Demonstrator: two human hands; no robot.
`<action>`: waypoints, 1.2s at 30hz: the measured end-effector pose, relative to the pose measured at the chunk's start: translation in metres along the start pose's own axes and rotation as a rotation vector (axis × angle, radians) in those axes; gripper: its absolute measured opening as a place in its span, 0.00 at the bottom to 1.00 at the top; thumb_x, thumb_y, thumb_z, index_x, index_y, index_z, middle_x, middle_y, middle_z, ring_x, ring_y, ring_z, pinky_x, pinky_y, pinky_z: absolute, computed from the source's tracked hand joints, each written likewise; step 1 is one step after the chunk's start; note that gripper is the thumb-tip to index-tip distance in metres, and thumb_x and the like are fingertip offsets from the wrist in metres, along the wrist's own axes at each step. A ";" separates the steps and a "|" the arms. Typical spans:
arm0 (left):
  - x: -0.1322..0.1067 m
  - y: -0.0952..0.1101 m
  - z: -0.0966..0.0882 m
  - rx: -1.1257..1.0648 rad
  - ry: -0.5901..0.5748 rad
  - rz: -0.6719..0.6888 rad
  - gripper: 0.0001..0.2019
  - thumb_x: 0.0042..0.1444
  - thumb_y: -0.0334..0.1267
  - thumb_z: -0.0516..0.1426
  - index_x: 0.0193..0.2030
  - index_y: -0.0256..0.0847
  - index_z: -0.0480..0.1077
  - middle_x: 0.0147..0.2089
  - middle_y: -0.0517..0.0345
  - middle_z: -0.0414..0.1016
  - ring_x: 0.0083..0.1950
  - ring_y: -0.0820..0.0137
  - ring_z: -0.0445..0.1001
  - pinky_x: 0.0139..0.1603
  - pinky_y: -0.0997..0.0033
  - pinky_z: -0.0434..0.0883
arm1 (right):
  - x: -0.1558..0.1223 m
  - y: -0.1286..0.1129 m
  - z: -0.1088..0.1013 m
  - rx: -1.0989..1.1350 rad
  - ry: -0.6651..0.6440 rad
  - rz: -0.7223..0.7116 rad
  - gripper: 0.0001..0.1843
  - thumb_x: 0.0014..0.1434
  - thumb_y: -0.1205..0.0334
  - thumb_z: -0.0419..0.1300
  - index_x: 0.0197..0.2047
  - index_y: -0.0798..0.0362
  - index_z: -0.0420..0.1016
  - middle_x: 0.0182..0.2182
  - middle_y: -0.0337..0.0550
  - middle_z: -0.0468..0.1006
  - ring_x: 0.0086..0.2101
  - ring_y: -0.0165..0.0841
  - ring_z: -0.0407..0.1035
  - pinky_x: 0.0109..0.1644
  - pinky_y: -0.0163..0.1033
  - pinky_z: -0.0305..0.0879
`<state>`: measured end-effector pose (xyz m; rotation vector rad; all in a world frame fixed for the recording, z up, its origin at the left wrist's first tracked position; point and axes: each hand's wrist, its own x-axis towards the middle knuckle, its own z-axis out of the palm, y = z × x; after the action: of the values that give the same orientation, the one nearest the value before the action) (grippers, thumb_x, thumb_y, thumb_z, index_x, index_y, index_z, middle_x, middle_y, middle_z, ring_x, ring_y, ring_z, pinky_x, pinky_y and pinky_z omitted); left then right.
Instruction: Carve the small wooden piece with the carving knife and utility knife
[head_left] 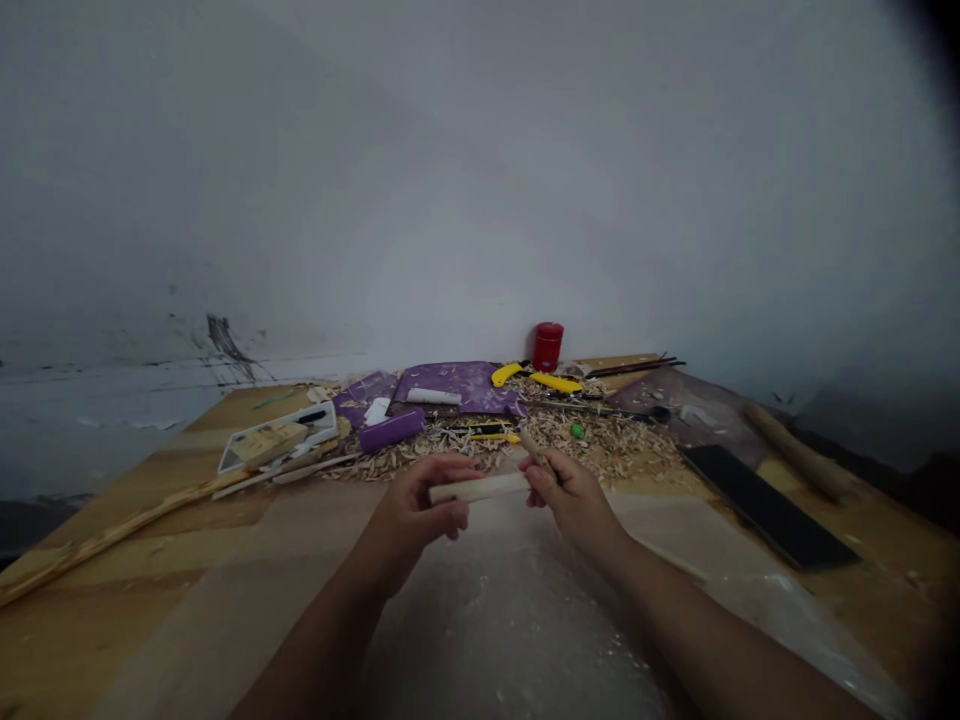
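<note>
A pale wood strip [480, 488] is in the air above the middle of the table [67, 640], toward its near edge. The left hand [416, 505] grips its left end between thumb and fingers. The right hand [576, 490] is closed on a slim stick [541, 457], pointing away from the body; the strip reaches the right fingers, but I cannot tell if they press it.

Below lies a clear plastic sheet [277, 590], spreading to the near edge. I judge that the strip could turn or slip if the left pinch becomes loose, and it could slide on this smooth sheet.

Beyond the hands, wood shavings [626, 445] surround a black-and-yellow cutter [491, 433]; a small piece dropped here could be lost among them. Further are 2 yellow handles [506, 374], and a red can [548, 347] at the far edge.

Toward the left edge stands a white tray [332, 410]; toward the right edge lies a dark flat board [769, 505].
</note>
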<state>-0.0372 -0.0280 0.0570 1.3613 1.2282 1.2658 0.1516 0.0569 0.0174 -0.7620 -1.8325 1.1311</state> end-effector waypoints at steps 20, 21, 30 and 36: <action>0.002 -0.008 0.016 -0.106 0.189 -0.082 0.19 0.50 0.39 0.54 0.49 0.41 0.58 0.33 0.59 0.72 0.23 0.76 0.67 0.22 0.76 0.59 | -0.025 -0.026 0.003 -0.143 -0.069 -0.141 0.16 0.59 0.56 0.51 0.50 0.51 0.63 0.28 0.38 0.70 0.25 0.28 0.62 0.28 0.32 0.59; 0.002 -0.009 0.015 -0.137 0.198 -0.094 0.19 0.50 0.38 0.54 0.49 0.41 0.59 0.31 0.60 0.72 0.22 0.77 0.65 0.21 0.77 0.57 | -0.028 -0.027 0.002 -0.193 -0.056 -0.192 0.16 0.59 0.58 0.51 0.51 0.50 0.62 0.27 0.37 0.70 0.24 0.27 0.61 0.27 0.32 0.58; 0.000 -0.016 0.013 -0.106 0.230 -0.187 0.10 0.50 0.43 0.54 0.34 0.38 0.64 0.18 0.67 0.63 0.16 0.79 0.59 0.15 0.80 0.50 | -0.030 -0.037 -0.002 -0.395 -0.010 -0.460 0.14 0.57 0.67 0.53 0.47 0.52 0.67 0.29 0.41 0.74 0.29 0.29 0.68 0.33 0.34 0.62; 0.000 -0.014 0.013 0.047 0.177 -0.181 0.09 0.50 0.42 0.55 0.32 0.37 0.67 0.13 0.66 0.63 0.15 0.79 0.59 0.16 0.80 0.52 | -0.031 -0.042 -0.005 -0.443 -0.034 -0.430 0.15 0.58 0.68 0.50 0.49 0.52 0.67 0.31 0.42 0.75 0.31 0.30 0.68 0.36 0.34 0.61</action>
<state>-0.0257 -0.0262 0.0423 1.1607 1.4772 1.2561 0.1678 0.0162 0.0461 -0.5479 -2.1740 0.4704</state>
